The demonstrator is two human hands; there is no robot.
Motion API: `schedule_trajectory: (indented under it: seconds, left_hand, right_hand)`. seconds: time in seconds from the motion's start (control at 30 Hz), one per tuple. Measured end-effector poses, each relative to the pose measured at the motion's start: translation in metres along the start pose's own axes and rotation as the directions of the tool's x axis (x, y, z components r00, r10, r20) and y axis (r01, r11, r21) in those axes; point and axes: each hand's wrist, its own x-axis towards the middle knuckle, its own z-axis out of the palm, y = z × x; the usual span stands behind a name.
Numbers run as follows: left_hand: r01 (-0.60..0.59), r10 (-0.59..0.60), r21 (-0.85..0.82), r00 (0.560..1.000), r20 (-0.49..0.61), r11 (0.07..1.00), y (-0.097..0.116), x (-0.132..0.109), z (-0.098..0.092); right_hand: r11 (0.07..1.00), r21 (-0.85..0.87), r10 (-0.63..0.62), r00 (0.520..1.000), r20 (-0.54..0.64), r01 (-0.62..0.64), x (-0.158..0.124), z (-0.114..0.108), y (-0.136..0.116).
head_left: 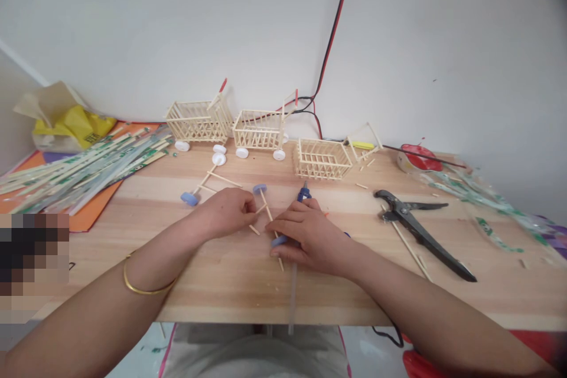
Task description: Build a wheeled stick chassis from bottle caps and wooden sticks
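My left hand [228, 212] is closed, its fingertips pinching a thin wooden stick [261, 209] that meets an axle stick [269, 215]. One end of this axle carries a blue wheel [260, 188]. At its other end, my right hand [305, 230] grips a second blue wheel [279, 241] between thumb and fingers. A blue glue gun [304, 192] lies partly hidden under the right hand, its nozzle pointing toward the wall. A clear glue stick [292, 301] reaches from under that hand toward the table edge. Left of my hands lies another stick frame [206, 179] with wheels.
Two wheeled stick carts [199, 121] [259, 130] and a wheelless stick basket [323, 159] stand along the wall. Black pliers [416, 230] lie at right. Bundled sticks [97, 165] cover an orange sheet [100, 204] at left. A red-and-white container [419, 158] sits back right.
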Motion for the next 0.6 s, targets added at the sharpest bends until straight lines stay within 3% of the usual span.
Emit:
schedule_trajectory:
  seconds: [0.6]
  left_hand:
    - [-0.041, 0.038, -0.032, 0.996, -0.076, 0.999, -0.0070, 0.0018, 0.0031]
  right_hand:
    - [1.000, 0.011, -0.002, 1.000, 0.015, 0.002, -0.0005, 0.0000, 0.0000]
